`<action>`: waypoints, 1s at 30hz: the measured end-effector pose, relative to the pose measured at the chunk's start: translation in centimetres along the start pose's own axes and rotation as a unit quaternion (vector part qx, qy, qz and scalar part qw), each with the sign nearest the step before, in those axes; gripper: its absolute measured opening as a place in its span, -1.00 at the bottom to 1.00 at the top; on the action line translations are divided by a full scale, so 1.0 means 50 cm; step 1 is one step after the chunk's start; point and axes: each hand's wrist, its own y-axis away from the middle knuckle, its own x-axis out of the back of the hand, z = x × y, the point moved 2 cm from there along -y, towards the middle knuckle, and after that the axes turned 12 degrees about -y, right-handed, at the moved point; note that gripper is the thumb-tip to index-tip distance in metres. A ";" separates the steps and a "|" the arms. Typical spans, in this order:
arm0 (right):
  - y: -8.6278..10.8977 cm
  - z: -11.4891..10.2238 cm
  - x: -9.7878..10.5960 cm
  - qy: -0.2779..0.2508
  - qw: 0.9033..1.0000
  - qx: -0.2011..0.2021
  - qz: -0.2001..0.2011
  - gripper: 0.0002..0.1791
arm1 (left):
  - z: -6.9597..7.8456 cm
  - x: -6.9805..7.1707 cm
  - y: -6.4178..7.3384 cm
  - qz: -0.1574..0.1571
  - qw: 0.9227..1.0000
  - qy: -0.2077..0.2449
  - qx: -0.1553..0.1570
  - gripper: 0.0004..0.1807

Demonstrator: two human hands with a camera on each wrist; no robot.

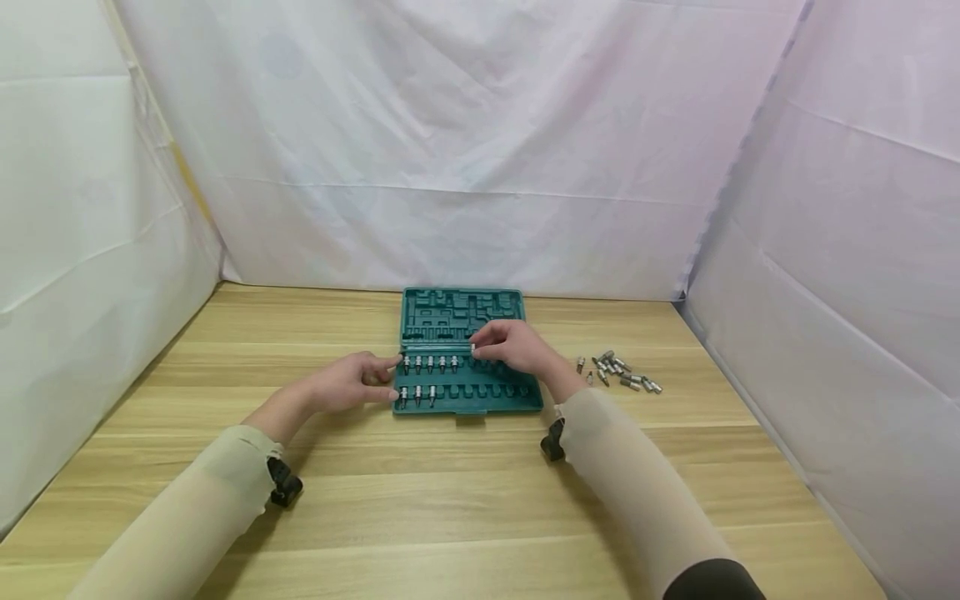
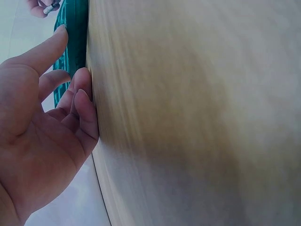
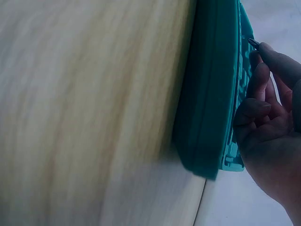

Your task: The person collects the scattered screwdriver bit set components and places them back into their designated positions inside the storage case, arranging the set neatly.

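A green plastic case [image 1: 471,377] lies unfolded on the table, its lid at the back. Several bit sockets [image 1: 430,363] stand in its back row, and three bit sockets [image 1: 417,395] fill the left end of the front row. My right hand [image 1: 519,347] pinches a bit socket [image 3: 254,43] between thumb and fingertips, above the right part of the back row. That socket's dark tip pokes out past the fingers in the right wrist view. At the case's left edge, my left hand [image 1: 347,385] has its thumb and forefinger spread against the side, other fingers loosely bent.
Right of the case, several loose bit sockets [image 1: 611,363] lie scattered on the wooden table [image 1: 420,517]. White cloth [image 1: 450,167] hangs behind and along both sides. The lid [image 1: 463,312] has moulded recesses and stands behind the socket rows.
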 end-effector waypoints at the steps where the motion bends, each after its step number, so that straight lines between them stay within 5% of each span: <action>1: -0.002 0.000 -0.002 0.000 1.000 -0.001 0.001 -0.71 | 0.001 0.000 0.000 0.000 1.000 0.000 -0.001 -0.12; 30: -0.026 0.003 -0.027 0.059 0.998 -0.035 -0.012 -0.80 | 0.002 -0.002 0.001 0.000 1.000 0.000 -0.001 -0.13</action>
